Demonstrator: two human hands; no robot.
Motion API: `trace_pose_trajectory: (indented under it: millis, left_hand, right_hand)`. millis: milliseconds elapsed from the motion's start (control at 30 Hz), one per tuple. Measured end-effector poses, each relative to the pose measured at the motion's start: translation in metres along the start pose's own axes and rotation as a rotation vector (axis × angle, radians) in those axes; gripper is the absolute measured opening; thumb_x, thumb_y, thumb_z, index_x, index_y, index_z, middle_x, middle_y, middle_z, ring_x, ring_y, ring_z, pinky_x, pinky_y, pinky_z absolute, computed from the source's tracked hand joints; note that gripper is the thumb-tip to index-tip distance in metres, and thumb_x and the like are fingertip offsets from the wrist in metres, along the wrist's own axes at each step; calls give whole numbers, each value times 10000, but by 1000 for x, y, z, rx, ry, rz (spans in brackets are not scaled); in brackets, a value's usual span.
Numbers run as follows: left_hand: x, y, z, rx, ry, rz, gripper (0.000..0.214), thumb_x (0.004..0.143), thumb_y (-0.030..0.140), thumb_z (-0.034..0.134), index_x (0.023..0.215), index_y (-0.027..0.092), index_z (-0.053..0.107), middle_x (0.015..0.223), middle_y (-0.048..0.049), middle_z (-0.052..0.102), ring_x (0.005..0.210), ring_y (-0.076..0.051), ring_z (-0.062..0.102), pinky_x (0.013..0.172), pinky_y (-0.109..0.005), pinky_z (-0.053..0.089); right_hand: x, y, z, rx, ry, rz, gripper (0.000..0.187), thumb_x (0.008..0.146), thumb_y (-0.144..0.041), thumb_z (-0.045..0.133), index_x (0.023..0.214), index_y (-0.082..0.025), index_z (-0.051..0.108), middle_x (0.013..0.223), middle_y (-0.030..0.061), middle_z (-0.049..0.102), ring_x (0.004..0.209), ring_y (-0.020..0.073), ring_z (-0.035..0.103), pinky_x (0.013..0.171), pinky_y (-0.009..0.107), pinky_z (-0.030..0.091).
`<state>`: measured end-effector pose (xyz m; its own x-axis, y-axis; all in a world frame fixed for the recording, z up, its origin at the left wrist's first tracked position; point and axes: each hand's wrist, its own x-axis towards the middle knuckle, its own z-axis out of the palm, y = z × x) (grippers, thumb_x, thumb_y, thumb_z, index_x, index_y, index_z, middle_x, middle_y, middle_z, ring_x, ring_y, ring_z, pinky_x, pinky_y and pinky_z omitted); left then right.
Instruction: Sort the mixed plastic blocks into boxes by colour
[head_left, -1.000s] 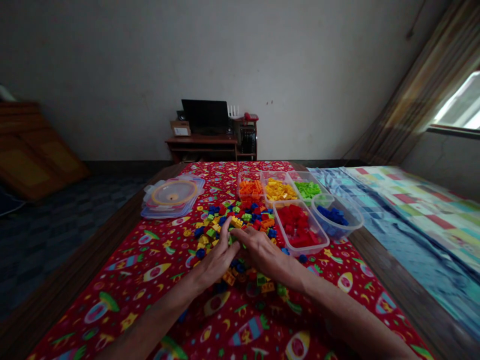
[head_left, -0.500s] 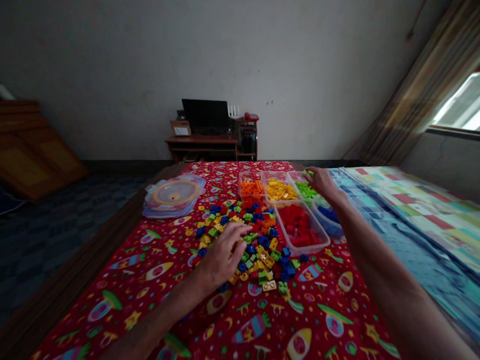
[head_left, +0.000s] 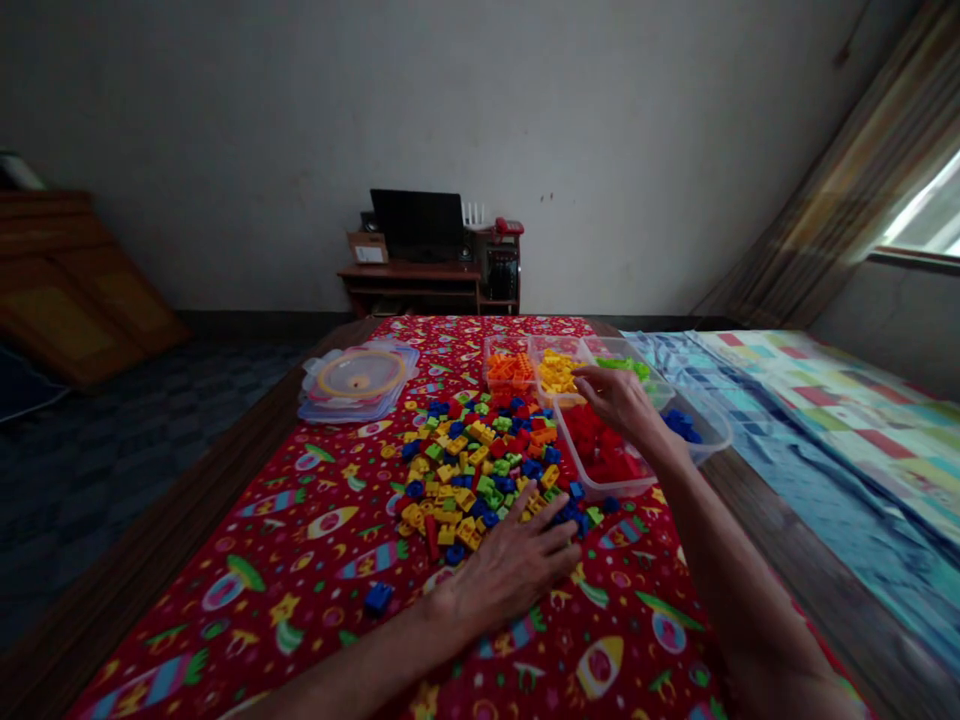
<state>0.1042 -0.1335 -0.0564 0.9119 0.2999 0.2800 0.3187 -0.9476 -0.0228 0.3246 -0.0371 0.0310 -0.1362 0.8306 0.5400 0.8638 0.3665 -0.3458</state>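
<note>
My left hand (head_left: 521, 555) lies with fingers spread at the near right edge of a mixed pile of toy building bricks (head_left: 450, 470), its fingertips touching bricks. My right hand (head_left: 619, 400) is above the red bricks (head_left: 600, 440) in their clear plastic container (head_left: 619, 490), near the yellow bricks (head_left: 556, 370). Its fingers are bent together at the tips; anything between them is hidden. Behind it, green bricks (head_left: 630, 367) and, to the left, orange bricks (head_left: 510, 370) sit in containers. Blue bricks (head_left: 681, 425) lie in a container at the right.
Stacked clear lids (head_left: 358, 380) lie at the table's left side. A single blue brick (head_left: 379, 599) sits apart from the pile on the red patterned tablecloth (head_left: 315, 560). A bed (head_left: 810, 440) stands to the right, and a desk with a monitor (head_left: 418, 225) is against the wall.
My right hand has come back from above the green bricks, where it held a green brick, towards the red ones. My left hand has moved right and nearer, spreading its fingers. The blue container has shifted outward.
</note>
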Motion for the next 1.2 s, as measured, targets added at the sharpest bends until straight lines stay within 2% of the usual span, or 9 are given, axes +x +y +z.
trace_pose_trajectory:
  millis: [133, 333, 500, 633, 733, 833, 967, 1067, 1200]
  left_hand:
    - [-1, -24, -6, 34, 61, -120, 222, 915, 168, 470, 1098, 233, 578, 1165, -29, 607, 1384, -253, 281, 1165, -544, 88]
    - [-17, -74, -23, -78, 187, -356, 279, 925, 268, 455, 1163, 210, 588, 1287, -73, 571, 1336, -284, 351, 1140, -561, 174]
    - [-32, -105, -26, -231, 208, -393, 285, 923, 311, 465, 1150, 228, 615, 1296, -61, 587, 1262, -239, 456, 1110, -495, 282]
    - [-36, -115, -32, -275, 323, -400, 217, 893, 251, 505, 1029, 214, 670, 1131, -73, 674, 1106, -226, 565, 1005, -435, 404]
    - [-38, -118, -39, -294, 373, -456, 196, 871, 220, 512, 976, 205, 677, 997, -69, 692, 971, -208, 606, 900, -375, 461]
    - [-41, -121, -45, -302, 381, -545, 210, 859, 229, 507, 997, 204, 664, 962, -58, 658, 905, -191, 608, 830, -329, 480]
    - [-46, -125, -47, -250, 394, -623, 246, 846, 293, 523, 1039, 209, 650, 924, -46, 594, 867, -186, 589, 795, -308, 486]
    - [-50, -128, -42, -226, 358, -636, 275, 851, 327, 518, 1066, 211, 644, 930, -48, 579, 876, -192, 583, 786, -310, 491]
    - [-52, -131, -40, -210, 310, -620, 294, 884, 346, 469, 1068, 202, 647, 961, -66, 599, 902, -201, 588, 801, -314, 485]
  right_hand:
    - [-10, -18, 4, 29, -34, 1, 299, 913, -293, 455, 1059, -161, 680, 872, 91, 729, 741, 172, 663, 661, 251, 452]
    - [-21, -45, 7, -2, -206, -118, 229, 853, -136, 492, 973, -159, 686, 755, 60, 687, 656, 141, 583, 626, 241, 387]
    - [-24, -53, 13, -54, -358, -176, 228, 825, -86, 504, 965, -160, 668, 729, 43, 652, 617, 118, 523, 574, 233, 324]
    - [-35, -50, 28, -93, -448, -213, 158, 848, -189, 561, 970, -177, 661, 786, 55, 658, 687, 136, 558, 599, 237, 349]
    - [-47, -45, 46, -72, -397, -311, 255, 828, -229, 611, 1076, -176, 623, 931, 83, 659, 848, 171, 575, 713, 267, 408]
    - [-53, -42, 55, -56, -386, -361, 235, 840, -113, 523, 1056, -137, 613, 916, 88, 639, 852, 164, 556, 745, 275, 415]
    - [-47, -46, 42, 37, -439, -314, 253, 791, -16, 463, 956, -138, 610, 747, 30, 597, 674, 125, 506, 638, 239, 395]
    - [-37, -53, 30, 70, -310, -287, 210, 807, -72, 490, 970, -142, 603, 756, 39, 604, 699, 140, 511, 670, 256, 404]
    - [-13, -59, 43, -13, -259, -213, 181, 843, -99, 459, 901, -131, 627, 778, 74, 633, 708, 148, 530, 682, 261, 394]
